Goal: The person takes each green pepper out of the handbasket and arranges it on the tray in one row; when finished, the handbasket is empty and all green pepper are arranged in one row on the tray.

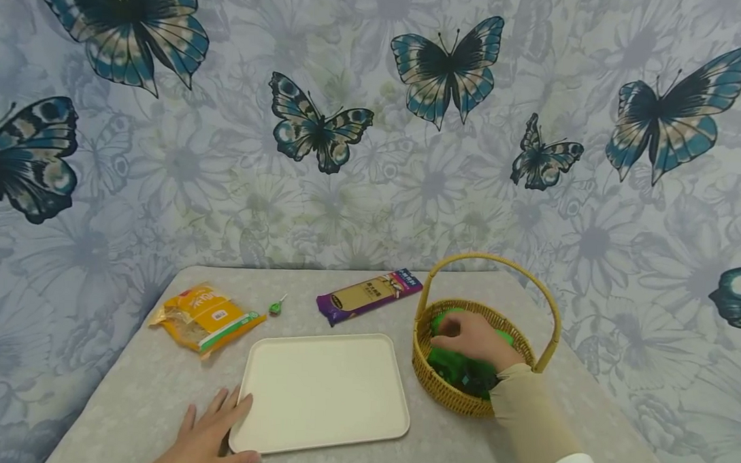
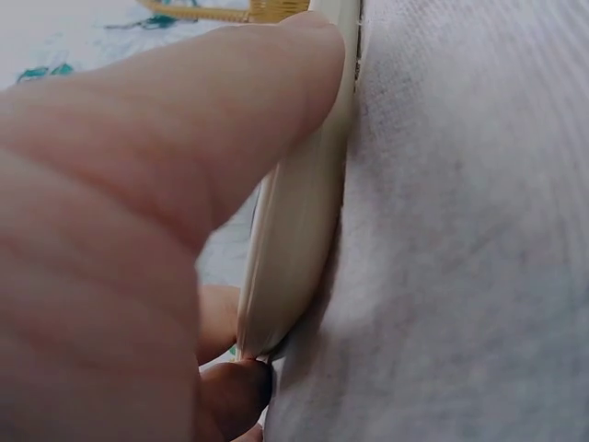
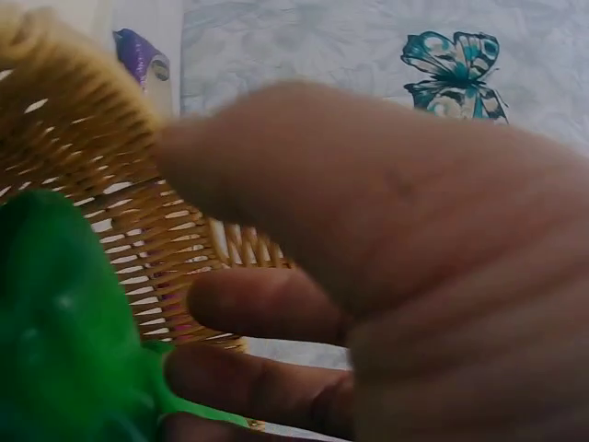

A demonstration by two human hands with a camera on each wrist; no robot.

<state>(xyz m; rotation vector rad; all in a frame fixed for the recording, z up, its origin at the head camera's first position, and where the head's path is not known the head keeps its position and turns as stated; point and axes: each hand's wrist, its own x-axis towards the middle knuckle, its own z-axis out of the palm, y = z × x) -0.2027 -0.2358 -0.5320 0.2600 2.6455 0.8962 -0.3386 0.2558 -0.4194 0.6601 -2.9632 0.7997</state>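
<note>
From the head view, the right hand (image 1: 473, 339) is seen inside the basket (image 1: 457, 391), laid on a green packet (image 1: 460, 372); the left hand (image 1: 213, 434) rests flat beside the tray (image 1: 322, 390). At the left wrist, the tray's edge (image 2: 299, 249) is touched by thumb and finger. At the right wrist, the fingers (image 3: 267, 308) are loosely curled at the packet (image 3: 64, 341); a grip cannot be told.

A room in a home is shown: butterfly wallpaper (image 1: 374, 122), a clothed table (image 1: 126, 386), snack packets (image 1: 205, 318) and a woven basket (image 1: 473, 351).
</note>
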